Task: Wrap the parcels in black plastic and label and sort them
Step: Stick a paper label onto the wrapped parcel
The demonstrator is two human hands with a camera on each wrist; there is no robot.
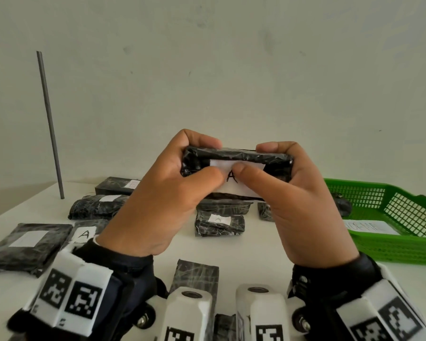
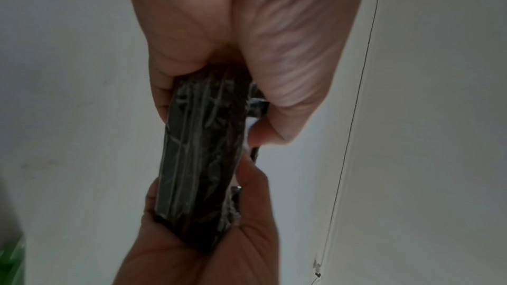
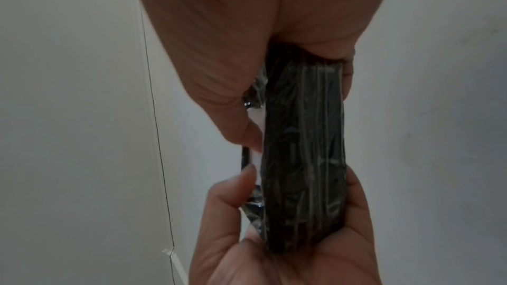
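Note:
Both hands hold one black-wrapped parcel (image 1: 261, 159) up above the table. My left hand (image 1: 194, 163) grips its left end and my right hand (image 1: 276, 166) grips its right end. Both thumbs press on a white label (image 1: 234, 178) marked "A" on the near face. In the left wrist view the parcel (image 2: 197, 155) runs lengthwise from my left hand (image 2: 219, 94) to the other hand. The right wrist view shows the same parcel (image 3: 301, 155) edge-on under my right hand (image 3: 274, 86), with a sliver of the white label (image 3: 259, 125) beside the thumb.
Several wrapped, labelled parcels lie on the white table (image 1: 256, 244), among them one marked "A" (image 1: 219, 223) and a flat one (image 1: 27, 244) at the left. A green basket (image 1: 394, 217) sits at the right. A grey rod (image 1: 50, 124) stands at the back left.

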